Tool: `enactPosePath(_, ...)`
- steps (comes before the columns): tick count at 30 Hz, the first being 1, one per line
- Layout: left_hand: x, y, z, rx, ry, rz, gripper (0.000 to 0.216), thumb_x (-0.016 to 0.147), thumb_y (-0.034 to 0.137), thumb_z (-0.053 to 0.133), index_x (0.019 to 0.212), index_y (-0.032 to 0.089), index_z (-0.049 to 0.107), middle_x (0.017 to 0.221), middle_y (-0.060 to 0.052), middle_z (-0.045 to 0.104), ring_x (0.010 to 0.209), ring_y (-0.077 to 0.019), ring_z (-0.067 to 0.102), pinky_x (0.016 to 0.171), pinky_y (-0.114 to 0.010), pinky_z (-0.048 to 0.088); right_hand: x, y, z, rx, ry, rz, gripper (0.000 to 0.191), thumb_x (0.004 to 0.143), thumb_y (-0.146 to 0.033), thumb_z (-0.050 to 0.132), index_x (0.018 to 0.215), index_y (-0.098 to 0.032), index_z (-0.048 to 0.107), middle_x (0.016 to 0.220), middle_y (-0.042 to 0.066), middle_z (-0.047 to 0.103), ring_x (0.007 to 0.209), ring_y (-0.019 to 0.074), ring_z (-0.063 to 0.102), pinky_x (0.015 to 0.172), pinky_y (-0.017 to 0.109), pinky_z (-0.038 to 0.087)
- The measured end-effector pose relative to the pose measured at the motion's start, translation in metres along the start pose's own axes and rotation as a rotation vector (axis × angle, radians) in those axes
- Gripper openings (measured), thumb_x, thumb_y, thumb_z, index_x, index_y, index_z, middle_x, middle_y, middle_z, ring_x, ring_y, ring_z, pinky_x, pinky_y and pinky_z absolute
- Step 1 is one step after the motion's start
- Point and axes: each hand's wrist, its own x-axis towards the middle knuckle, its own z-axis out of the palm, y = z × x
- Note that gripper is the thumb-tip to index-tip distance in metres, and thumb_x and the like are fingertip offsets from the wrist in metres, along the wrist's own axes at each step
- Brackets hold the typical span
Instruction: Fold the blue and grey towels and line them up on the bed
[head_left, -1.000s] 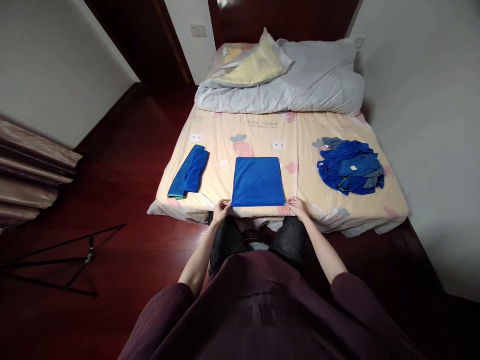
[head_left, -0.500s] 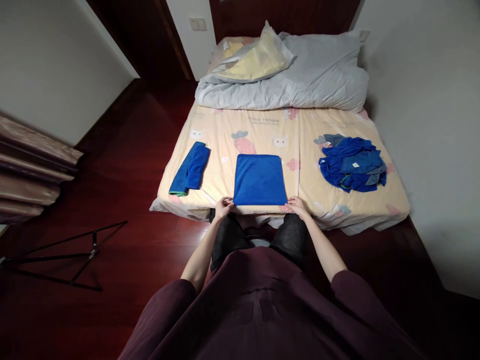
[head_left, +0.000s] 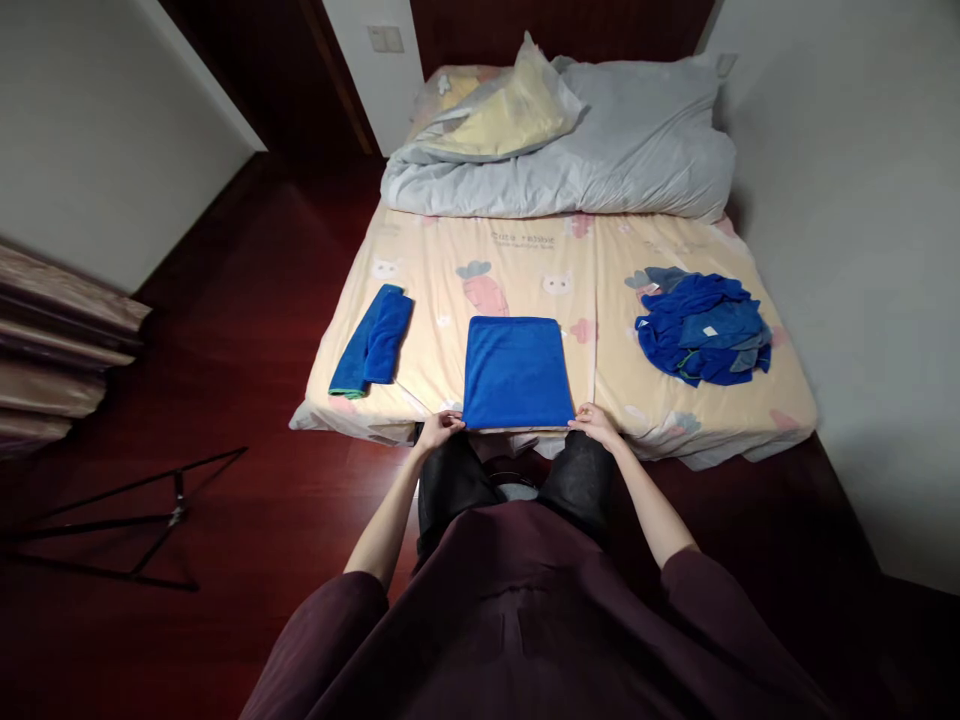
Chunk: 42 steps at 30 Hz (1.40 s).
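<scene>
A flat, square blue fabric cloth (head_left: 517, 372) lies at the near edge of the cream, carrot-patterned bed (head_left: 427, 250); the left hand (head_left: 441, 430) and right hand (head_left: 596, 424) pinch its near corners between closed fingertips. Two narrow folded blue cloths (head_left: 386, 340) lie left, a crumpled blue cloth heap (head_left: 701, 325) right.
</scene>
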Motion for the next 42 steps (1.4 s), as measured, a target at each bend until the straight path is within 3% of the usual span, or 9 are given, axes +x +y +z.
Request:
enactPosePath(5,0.012,0.002,0.0,-0.04,-0.065,-0.06,0.072,0.042,0.058,0.097,0.093,0.015,0.071,0.082,-0.006,0.075,0.082,-0.0233,0.071,0.09,-0.04,0.053,-0.003,-0.005,0.002,-0.017,-0.008,0.008,0.062,0.054,-0.053,0.093,0.089,-0.023,0.051,0.074,-0.001,0.068,0.061,0.0127,0.057,0.049,0.019,0.036)
enactPosePath(10,0.049,0.027,0.005,-0.088,-0.034,-0.119,0.075,0.041,0.061,0.098,0.094,0.015,0.072,0.092,-0.009,0.077,0.09,-0.0246,0.071,0.087,-0.038,0.054,0.025,-0.026,0.008,0.047,0.085,0.02,0.061,0.053,-0.051,0.094,0.094,-0.022,0.059,0.09,0.005,0.071,0.073,0.0174,0.065,0.056,0.024,0.048)
enactPosePath(14,0.09,0.057,0.004,-0.136,0.044,-0.121,0.068,0.046,0.057,0.098,0.092,0.015,0.072,0.088,-0.007,0.076,0.084,-0.0218,0.069,0.078,-0.033,0.053,0.073,-0.046,0.005,-0.042,0.109,-0.048,0.054,0.059,-0.048,0.09,0.099,-0.02,0.067,0.098,0.01,0.074,0.084,0.0209,0.068,0.064,0.027,0.052)
enactPosePath(20,0.168,0.101,0.005,-0.149,0.202,-0.141,0.042,0.064,0.041,0.093,0.088,0.014,0.072,0.078,-0.003,0.071,0.072,-0.0154,0.063,0.071,-0.028,0.05,0.176,-0.078,0.009,-0.196,0.199,-0.204,0.032,0.072,-0.042,0.078,0.092,-0.019,0.069,0.072,0.001,0.064,0.069,0.0182,0.062,0.068,0.031,0.054)
enactPosePath(25,0.219,0.12,0.006,-0.052,0.334,-0.119,0.026,0.073,0.028,0.083,0.093,0.014,0.074,0.082,-0.006,0.073,0.072,-0.017,0.065,0.071,-0.029,0.052,0.236,-0.096,0.013,-0.331,0.35,-0.299,0.022,0.085,-0.038,0.068,0.094,-0.02,0.072,0.088,0.008,0.073,0.08,0.022,0.069,0.078,0.036,0.06)
enactPosePath(31,0.242,0.12,0.001,0.215,0.362,0.062,0.014,0.077,0.027,0.074,0.088,0.018,0.076,0.094,-0.009,0.078,0.095,-0.0246,0.073,0.094,-0.035,0.054,0.262,-0.095,0.014,-0.433,0.428,-0.333,0.033,0.094,-0.035,0.061,0.118,-0.017,0.073,0.101,0.011,0.077,0.09,0.0245,0.073,0.094,0.042,0.06)
enactPosePath(36,0.253,0.124,-0.006,0.33,0.396,0.091,0.017,0.082,0.029,0.069,0.09,0.016,0.076,0.096,-0.01,0.079,0.097,-0.0248,0.072,0.097,-0.034,0.053,0.278,-0.094,0.007,-0.514,0.406,-0.34,0.021,0.094,-0.028,0.061,0.098,-0.017,0.078,0.096,0.012,0.078,0.091,0.0263,0.073,0.095,0.042,0.058)
enactPosePath(42,0.275,0.138,-0.007,0.437,0.422,0.116,0.019,0.085,0.028,0.066,0.094,0.014,0.075,0.098,-0.01,0.078,0.097,-0.0234,0.071,0.096,-0.033,0.052,0.301,-0.101,-0.001,-0.56,0.467,-0.362,0.018,0.092,-0.024,0.062,0.096,-0.016,0.078,0.098,0.013,0.077,0.091,0.0258,0.071,0.092,0.039,0.058)
